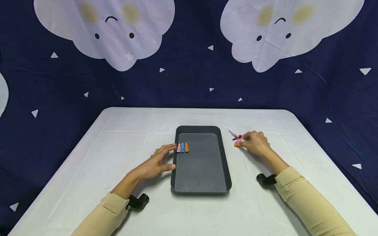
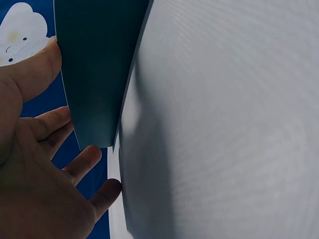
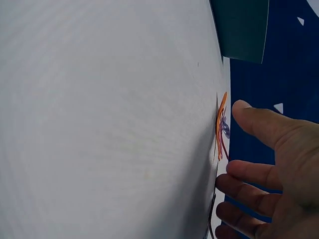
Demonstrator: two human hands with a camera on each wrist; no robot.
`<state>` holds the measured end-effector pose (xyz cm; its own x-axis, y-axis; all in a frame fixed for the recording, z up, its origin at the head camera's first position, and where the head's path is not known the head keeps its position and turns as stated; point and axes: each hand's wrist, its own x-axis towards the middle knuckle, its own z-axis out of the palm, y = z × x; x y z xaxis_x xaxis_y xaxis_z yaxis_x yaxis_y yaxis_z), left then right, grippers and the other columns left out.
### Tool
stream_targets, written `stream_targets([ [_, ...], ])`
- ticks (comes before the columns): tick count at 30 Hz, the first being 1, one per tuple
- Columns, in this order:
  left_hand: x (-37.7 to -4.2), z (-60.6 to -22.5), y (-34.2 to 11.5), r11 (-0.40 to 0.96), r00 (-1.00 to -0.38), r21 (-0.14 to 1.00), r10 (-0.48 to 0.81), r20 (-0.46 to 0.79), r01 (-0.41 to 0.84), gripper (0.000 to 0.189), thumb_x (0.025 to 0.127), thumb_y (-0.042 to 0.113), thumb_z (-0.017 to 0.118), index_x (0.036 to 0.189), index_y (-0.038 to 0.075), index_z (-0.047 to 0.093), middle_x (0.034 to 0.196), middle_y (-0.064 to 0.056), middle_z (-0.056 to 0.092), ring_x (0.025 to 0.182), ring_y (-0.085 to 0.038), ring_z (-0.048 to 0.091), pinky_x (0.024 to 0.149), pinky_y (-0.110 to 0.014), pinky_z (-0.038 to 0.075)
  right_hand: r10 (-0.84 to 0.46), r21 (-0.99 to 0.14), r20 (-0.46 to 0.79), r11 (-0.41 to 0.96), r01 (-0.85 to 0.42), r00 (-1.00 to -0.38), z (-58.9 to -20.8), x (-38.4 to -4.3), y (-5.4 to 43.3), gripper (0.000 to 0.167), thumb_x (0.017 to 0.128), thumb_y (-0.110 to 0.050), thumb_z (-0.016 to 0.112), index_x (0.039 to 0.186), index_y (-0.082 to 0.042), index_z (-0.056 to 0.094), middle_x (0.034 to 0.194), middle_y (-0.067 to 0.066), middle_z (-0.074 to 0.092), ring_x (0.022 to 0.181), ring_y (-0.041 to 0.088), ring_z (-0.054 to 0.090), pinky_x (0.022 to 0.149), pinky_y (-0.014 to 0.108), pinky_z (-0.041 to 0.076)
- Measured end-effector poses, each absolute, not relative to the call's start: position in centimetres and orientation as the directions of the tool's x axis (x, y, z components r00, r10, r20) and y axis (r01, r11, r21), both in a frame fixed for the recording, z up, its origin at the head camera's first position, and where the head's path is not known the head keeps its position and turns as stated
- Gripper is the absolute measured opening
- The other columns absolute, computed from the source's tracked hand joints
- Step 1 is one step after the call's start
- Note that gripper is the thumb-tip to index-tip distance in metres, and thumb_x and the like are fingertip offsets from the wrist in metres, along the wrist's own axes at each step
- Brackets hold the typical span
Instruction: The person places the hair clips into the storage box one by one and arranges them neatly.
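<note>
Picking among loose clips (image 1: 237, 138), seemingly: right hand (image 1: 254, 143) fingers parted; left hand (image 1: 155, 164) fingers spread against tray (image 1: 203, 172); pinch likely next.

Soft shadows lie on the bright white tablecloth (image 1: 130, 134); wrist views look dimmer

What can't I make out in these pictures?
Head view: the number of loose clips; they overlap beside the right hand.
Head view: the blue thing, mostly hidden by that hand.
Both wrist views: inside the tray, behind its outer wall; the top edge crops it.
</note>
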<state>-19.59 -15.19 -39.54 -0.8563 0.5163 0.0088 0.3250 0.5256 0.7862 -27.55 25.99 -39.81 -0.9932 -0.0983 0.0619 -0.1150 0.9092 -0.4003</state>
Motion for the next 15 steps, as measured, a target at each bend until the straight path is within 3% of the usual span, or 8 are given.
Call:
stream_targets([
  [15,-19.58,-39.62,-15.18,0.525,-0.853,0.778,0.522,0.027,0.345,0.069,0.088,0.026,0.066,0.146,0.011,0.033,0.156,-0.003,0.024,0.142,-0.034,0.018,0.106,-0.071,0.008,-0.086,-0.350,0.112,0.929,-0.121,-0.990,-40.41,-27.52,25.37,0.055,0.077,-0.041,0.073,0.111,0.001,0.067,0.107,0.025,0.061,0.102,0.045,0.046,0.082,0.055,0.035],
])
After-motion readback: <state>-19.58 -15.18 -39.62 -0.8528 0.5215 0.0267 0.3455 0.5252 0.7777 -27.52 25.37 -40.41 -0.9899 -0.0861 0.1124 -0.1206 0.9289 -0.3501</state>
